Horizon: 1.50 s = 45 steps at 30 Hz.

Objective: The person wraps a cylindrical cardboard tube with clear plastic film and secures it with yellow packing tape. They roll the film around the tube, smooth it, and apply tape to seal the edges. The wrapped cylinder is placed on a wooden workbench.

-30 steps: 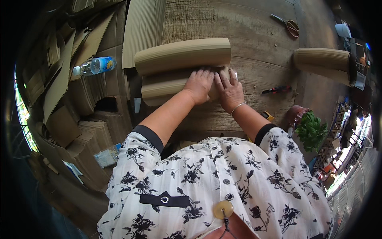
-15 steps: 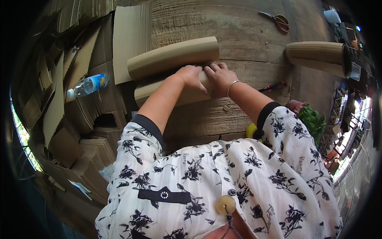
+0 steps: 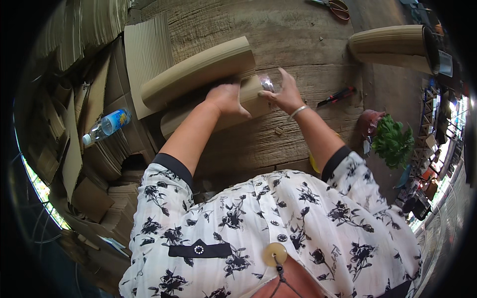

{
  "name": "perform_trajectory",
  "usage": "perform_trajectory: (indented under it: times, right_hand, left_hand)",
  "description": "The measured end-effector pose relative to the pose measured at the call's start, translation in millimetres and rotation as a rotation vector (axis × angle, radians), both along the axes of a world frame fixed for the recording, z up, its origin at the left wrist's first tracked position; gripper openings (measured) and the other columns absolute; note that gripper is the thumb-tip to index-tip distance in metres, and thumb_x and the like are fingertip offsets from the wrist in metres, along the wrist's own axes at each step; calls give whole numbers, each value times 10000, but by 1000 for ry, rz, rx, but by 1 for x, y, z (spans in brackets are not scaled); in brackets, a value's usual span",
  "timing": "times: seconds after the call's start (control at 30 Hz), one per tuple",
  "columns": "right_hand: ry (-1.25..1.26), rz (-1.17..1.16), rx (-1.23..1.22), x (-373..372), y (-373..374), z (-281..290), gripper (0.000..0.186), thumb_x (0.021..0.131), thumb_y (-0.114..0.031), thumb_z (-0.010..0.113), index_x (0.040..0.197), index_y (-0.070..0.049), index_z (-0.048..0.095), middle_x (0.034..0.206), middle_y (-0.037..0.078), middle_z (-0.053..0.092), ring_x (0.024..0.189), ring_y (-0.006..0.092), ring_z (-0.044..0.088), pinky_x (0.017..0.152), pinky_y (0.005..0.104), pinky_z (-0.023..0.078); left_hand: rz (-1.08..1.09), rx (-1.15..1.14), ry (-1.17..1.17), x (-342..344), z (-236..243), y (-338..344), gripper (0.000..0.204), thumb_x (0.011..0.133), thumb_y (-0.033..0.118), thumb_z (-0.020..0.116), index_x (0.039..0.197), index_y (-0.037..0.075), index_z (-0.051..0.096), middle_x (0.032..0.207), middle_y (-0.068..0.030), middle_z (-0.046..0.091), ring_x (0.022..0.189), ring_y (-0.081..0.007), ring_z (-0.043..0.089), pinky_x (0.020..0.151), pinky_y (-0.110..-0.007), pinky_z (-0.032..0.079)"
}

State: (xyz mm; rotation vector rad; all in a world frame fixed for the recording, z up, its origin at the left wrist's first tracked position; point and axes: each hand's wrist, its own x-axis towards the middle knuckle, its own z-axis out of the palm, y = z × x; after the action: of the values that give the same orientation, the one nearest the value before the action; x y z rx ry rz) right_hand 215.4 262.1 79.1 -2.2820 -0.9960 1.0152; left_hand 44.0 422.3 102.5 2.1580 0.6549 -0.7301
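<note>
A ribbed brown cardboard sheet lies curled on the wooden table, with one rounded curl (image 3: 198, 72) at the back and a tighter cardboard roll (image 3: 253, 99) in front. My left hand (image 3: 224, 101) grips the front roll, fingers over its far side and thumb on its near side. A clear, shiny plastic piece (image 3: 267, 83) shows at the roll's right end; whether it is a bottle's end I cannot tell. Beside it is my right hand (image 3: 287, 94), thumb and forefinger spread apart, the thumb touching or very near that end.
A flat ribbed sheet (image 3: 149, 54) lies behind the curl. Another cardboard roll (image 3: 392, 47), scissors (image 3: 338, 7) and a red-black cutter (image 3: 337, 96) are on the right, with leafy greens (image 3: 392, 141) nearer. Stacked cardboard (image 3: 107, 144) and a plastic bottle (image 3: 108, 126) are at left.
My right hand has come off the top of the front roll and opened at its right end, uncovering the clear plastic piece. My left hand stays on the roll. The view has shifted slightly.
</note>
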Motion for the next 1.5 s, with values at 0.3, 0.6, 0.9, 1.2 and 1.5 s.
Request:
perform_trajectory:
  times: [0.3, 0.6, 0.9, 1.2, 1.5]
  right_hand:
    - [861, -402, 187, -38, -61, -30, 885, 791, -211, 907, 1493, -36, 396, 1344, 133, 603, 1251, 239, 570, 1045, 368, 481]
    - [-762, 505, 294, -70, -125, 17, 555, 894, -244, 615, 1442, -246, 532, 1587, 99, 393, 1483, 417, 351, 1000, 755, 408]
    - [-876, 514, 323, -52, -108, -10, 547, 872, -226, 671, 1397, -276, 527, 1504, 104, 428, 1419, 424, 401, 803, 550, 530]
    - [-624, 704, -69, -28, -60, 36, 788, 804, -247, 751, 1521, -233, 426, 1530, 130, 402, 1405, 449, 388, 914, 465, 555]
    - [-426, 818, -355, -18, -22, 49, 1042, 672, -276, 884, 1572, -189, 367, 1567, 133, 380, 1433, 446, 375, 1031, 473, 550]
  left_hand:
    - [-20, 16, 4, -13, -8, -33, 1302, 542, 582, 939, 1564, 43, 337, 1252, -267, 678, 1156, -416, 665, 1022, -463, 533]
    - [-91, 177, -228, -5, -4, -110, 1173, 614, 551, 878, 1520, 0, 378, 1458, -280, 511, 1304, -430, 556, 1083, -475, 485]
    - [-113, -52, -20, 30, 5, -77, 1146, 610, 575, 865, 1476, -44, 440, 1267, -304, 657, 1196, -409, 643, 1036, -453, 521]
    - [-154, -246, -17, 48, -19, -36, 1055, 510, 520, 951, 1334, -41, 604, 1264, -242, 690, 1193, -383, 656, 1032, -422, 524]
    - [-34, -299, -85, 33, -33, -35, 1127, 577, 474, 957, 1481, 15, 464, 1445, -233, 571, 1318, -380, 568, 1104, -423, 481]
